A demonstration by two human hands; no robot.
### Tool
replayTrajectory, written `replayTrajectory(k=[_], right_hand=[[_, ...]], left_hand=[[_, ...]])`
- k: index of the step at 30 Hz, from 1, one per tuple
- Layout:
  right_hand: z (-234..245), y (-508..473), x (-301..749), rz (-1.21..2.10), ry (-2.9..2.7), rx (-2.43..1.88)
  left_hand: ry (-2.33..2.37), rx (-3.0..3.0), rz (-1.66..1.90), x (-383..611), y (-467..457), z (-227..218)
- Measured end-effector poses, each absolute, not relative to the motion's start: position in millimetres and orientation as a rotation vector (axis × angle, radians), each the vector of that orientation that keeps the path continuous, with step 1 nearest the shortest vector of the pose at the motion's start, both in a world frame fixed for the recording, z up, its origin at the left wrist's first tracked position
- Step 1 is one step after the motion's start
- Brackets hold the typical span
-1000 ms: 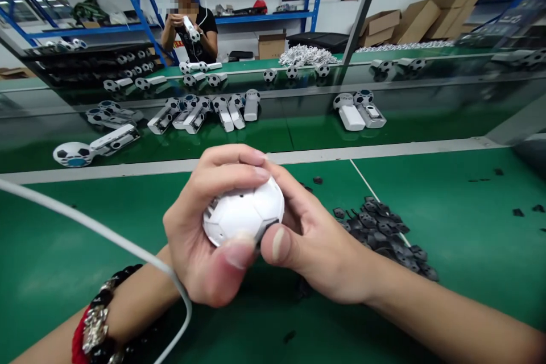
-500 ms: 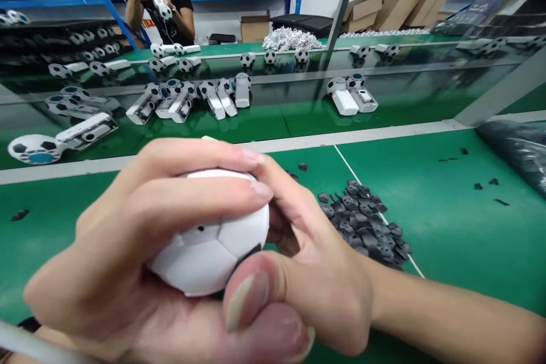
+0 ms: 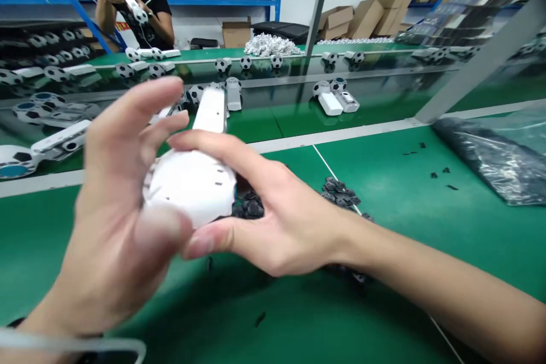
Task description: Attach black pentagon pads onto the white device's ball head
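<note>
At frame centre, the left hand (image 3: 115,205) is cradling a white ball-headed device (image 3: 191,182), its fingers loosened and blurred. The right hand (image 3: 273,222) is pinching its edge to steady it above the pile of black pieces (image 3: 341,192) on the green bench (image 3: 426,239).

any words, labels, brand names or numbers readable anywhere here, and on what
None can be read.
White ball-headed part held between left hand and right hand: no print shows, and it is blurred.
Shirt of the person across the belt: a red and yellow patch, too small and blurred to read.
Cardboard boxes: no legible marking.
Finished units on the belt: only ball patterns, no text.
</note>
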State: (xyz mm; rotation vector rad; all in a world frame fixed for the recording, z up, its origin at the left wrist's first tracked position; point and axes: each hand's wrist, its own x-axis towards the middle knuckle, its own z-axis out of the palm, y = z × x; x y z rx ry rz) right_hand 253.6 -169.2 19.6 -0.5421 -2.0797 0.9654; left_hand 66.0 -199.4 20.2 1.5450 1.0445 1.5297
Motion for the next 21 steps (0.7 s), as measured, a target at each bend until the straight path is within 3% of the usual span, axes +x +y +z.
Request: replayTrajectory(k=[4,6,10,15,18,21], right_hand=[[15.3,-154.3,256.3,0.449,-2.382,-0.638],[14.6,-141.9,260.7,0.393,-2.333,-0.686],[14.4,-105.3,288.2,0.542,-2.124,-1.139],[-7.8,-71.6,320.8,0.736,-2.344,-1.853],[-21.7,-67.1,320.9,0.702,-2.382,-1.851],[-19.5,-72.1,312.0,0.922,-2.258,-1.628]], left_hand=[[0.991,1.495,1.501,67.4,-172.2,15.1],[0.983,1.438,1.485,69.4,-162.4,10.3],[1.143,1.204,1.388,67.5,-152.6,1.9],[1.234,1.066,1.307,68.8,-148.8,-3.2],[1.185,1.042,1.223,71.8,-147.1,-6.1],[1.115,1.074,1.185,72.0,-149.5,-8.7]])
